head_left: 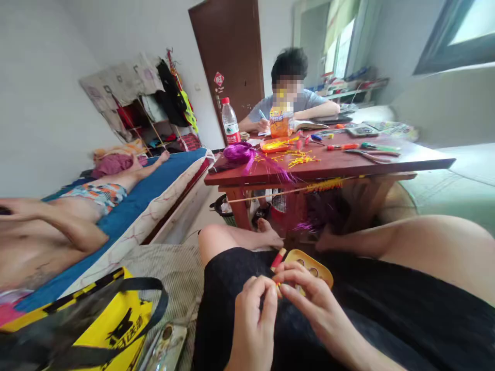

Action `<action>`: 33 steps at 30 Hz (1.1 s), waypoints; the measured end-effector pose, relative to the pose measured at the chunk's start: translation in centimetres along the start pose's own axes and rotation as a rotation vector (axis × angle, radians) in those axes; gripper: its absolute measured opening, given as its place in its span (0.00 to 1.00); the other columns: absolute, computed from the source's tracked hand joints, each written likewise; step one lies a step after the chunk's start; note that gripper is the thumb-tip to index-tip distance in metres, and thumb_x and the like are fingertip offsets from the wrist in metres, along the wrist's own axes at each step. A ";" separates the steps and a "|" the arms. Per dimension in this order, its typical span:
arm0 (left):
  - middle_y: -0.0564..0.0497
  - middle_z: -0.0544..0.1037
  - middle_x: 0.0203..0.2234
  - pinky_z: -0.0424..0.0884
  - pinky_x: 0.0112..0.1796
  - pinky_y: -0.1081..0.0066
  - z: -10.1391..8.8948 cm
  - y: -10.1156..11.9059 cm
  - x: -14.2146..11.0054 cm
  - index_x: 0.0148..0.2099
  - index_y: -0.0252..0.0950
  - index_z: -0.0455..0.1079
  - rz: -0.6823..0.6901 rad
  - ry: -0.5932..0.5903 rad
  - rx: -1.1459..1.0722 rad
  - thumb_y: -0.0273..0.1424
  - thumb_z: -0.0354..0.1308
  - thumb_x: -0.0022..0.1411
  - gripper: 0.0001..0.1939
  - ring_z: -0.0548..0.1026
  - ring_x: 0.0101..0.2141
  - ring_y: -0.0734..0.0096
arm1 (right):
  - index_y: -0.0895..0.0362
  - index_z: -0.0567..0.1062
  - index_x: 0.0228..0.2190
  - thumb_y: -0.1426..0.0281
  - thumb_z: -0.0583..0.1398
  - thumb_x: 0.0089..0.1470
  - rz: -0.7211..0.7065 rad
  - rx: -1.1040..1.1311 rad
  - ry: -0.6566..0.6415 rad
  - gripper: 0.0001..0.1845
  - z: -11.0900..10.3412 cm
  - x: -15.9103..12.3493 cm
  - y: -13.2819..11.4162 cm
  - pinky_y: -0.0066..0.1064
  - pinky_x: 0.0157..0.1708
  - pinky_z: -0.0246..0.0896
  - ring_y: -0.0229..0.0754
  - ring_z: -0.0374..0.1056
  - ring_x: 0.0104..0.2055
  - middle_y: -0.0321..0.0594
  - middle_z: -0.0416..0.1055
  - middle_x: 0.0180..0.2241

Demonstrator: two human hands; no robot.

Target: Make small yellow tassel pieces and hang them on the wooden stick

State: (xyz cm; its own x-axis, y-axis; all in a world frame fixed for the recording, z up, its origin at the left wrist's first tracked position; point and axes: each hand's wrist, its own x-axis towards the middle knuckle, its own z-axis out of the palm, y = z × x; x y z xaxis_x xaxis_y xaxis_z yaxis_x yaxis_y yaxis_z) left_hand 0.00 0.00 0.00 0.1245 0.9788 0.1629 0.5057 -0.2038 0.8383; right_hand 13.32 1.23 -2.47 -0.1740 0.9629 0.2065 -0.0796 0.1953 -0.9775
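Note:
My left hand (253, 312) and my right hand (315, 301) meet above my lap, thumbs and fingertips pinched together. Between them is a tiny yellow-orange piece (278, 285), mostly hidden by the fingers, so its kind is unclear. Just beyond the hands, a yellow tray (328, 272) with round coin-like spots rests on my black clothing (228, 275), partly covered by my right hand. A short red stick-like thing (277, 259) with a pale end lies beside the tray, close to my fingertips.
Ahead, a red-brown table (247, 176) holds purple thread (240, 152), yellow stems (303, 159), pliers (373, 154) and a water bottle (230, 123). A person writes behind it. Another person lies on the bed at left. A yellow bag (127, 322) and a phone (168, 348) lie beside me.

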 end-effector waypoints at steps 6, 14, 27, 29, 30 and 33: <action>0.54 0.65 0.21 0.59 0.28 0.74 0.0 -0.1 0.2 0.26 0.35 0.61 0.010 0.010 0.011 0.35 0.42 0.63 0.15 0.65 0.24 0.72 | 0.54 0.71 0.26 0.63 0.56 0.52 -0.009 -0.033 0.043 0.09 0.2 0.3 0.1 0.34 0.45 0.53 0.44 0.62 0.41 0.40 0.66 0.36; 0.53 0.68 0.21 0.60 0.28 0.74 -0.1 -0.4 0.3 0.27 0.36 0.63 -0.016 0.026 0.043 0.35 0.44 0.62 0.14 0.67 0.25 0.72 | 0.53 0.71 0.27 0.65 0.57 0.52 -0.068 -0.105 0.089 0.06 0.3 0.2 0.2 0.35 0.46 0.52 0.45 0.62 0.43 0.39 0.67 0.37; 0.49 0.71 0.26 0.63 0.31 0.71 -0.2 -0.4 0.4 0.31 0.35 0.66 0.013 0.080 0.118 0.36 0.49 0.59 0.11 0.69 0.28 0.68 | 0.53 0.71 0.28 0.73 0.56 0.52 -0.265 -0.461 0.123 0.05 0.2 0.0 0.2 0.36 0.40 0.57 0.45 0.62 0.40 0.41 0.65 0.36; 0.50 0.70 0.25 0.62 0.31 0.72 -0.2 -0.2 0.5 0.31 0.35 0.66 -0.029 0.059 0.059 0.36 0.49 0.59 0.11 0.68 0.28 0.69 | 0.53 0.71 0.28 0.73 0.56 0.52 -0.270 -0.467 0.118 0.05 0.2 0.0 0.2 0.37 0.39 0.57 0.45 0.62 0.40 0.41 0.65 0.36; 0.51 0.70 0.24 0.62 0.30 0.73 -0.3 -0.2 0.6 0.30 0.35 0.66 -0.059 0.043 0.009 0.37 0.50 0.58 0.11 0.67 0.27 0.70 | 0.53 0.71 0.28 0.73 0.56 0.52 -0.263 -0.456 0.115 0.04 0.2 0.0 0.2 0.36 0.40 0.57 0.45 0.62 0.40 0.40 0.65 0.35; 0.54 0.67 0.22 0.60 0.28 0.75 -0.4 0.0 0.7 0.30 0.35 0.66 -0.168 -0.007 -0.205 0.37 0.51 0.57 0.11 0.64 0.25 0.73 | 0.53 0.72 0.29 0.73 0.57 0.52 -0.219 -0.379 0.109 0.04 0.2 0.1 0.3 0.34 0.40 0.57 0.43 0.63 0.40 0.39 0.65 0.35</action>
State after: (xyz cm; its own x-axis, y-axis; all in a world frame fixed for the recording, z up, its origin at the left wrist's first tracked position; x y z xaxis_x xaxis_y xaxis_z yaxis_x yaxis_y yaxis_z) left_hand -0.24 0.72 0.34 0.0598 0.9982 0.0092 0.3366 -0.0289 0.9412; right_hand 13.05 1.36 -2.72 -0.0875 0.9011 0.4247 0.2660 0.4320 -0.8618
